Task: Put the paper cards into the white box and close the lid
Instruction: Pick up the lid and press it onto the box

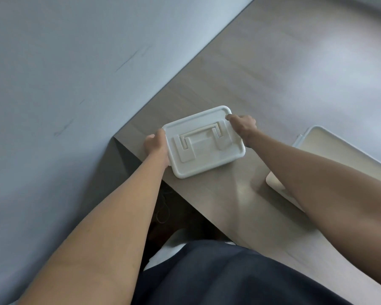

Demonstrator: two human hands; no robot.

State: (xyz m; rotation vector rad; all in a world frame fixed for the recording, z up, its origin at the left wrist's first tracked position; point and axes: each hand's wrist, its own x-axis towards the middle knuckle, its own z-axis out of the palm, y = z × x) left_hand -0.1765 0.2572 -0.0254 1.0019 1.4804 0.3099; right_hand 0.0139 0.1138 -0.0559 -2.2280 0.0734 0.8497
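A small white box sits near the left front corner of the wooden table, its lid down on top and a flat folding handle lying on the lid. My left hand grips the box's left side. At the far right corner of the lid my right hand holds the edge, fingers curled over it. No paper cards are in view; the inside of the box is hidden by the lid.
A larger white tray lies on the table to the right, partly under my right forearm. A grey wall runs along the table's left edge. The table's front edge is just below the box.
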